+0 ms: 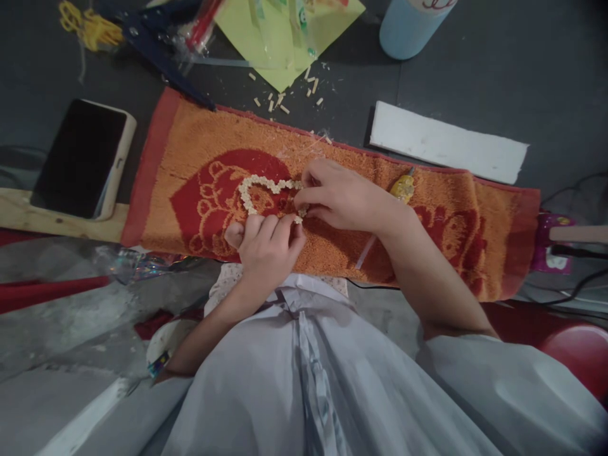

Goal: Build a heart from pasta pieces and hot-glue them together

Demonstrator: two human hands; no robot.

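A string of small cream beads [246, 195] lies in an open loop on the orange and red towel [332, 247]. My left hand [268, 247] rests on the towel at the loop's near side, its fingers curled and pressed on the string near its end. Opposite it, my right hand [339, 195] pinches the string's right end between thumb and fingers. The two sets of fingertips are close together, and part of the string between them is hidden. To the right of my right hand lies a small yellow tool [403, 187] with a dark tip.
A phone [78, 159] lies at the left. Dark blue pliers [164, 57], yellow cord [90, 28] and a yellow-green paper [285, 38] are at the back, with loose bead pieces [284, 109] before them. A white strip [446, 140] and a blue bottle [412, 28] stand right.
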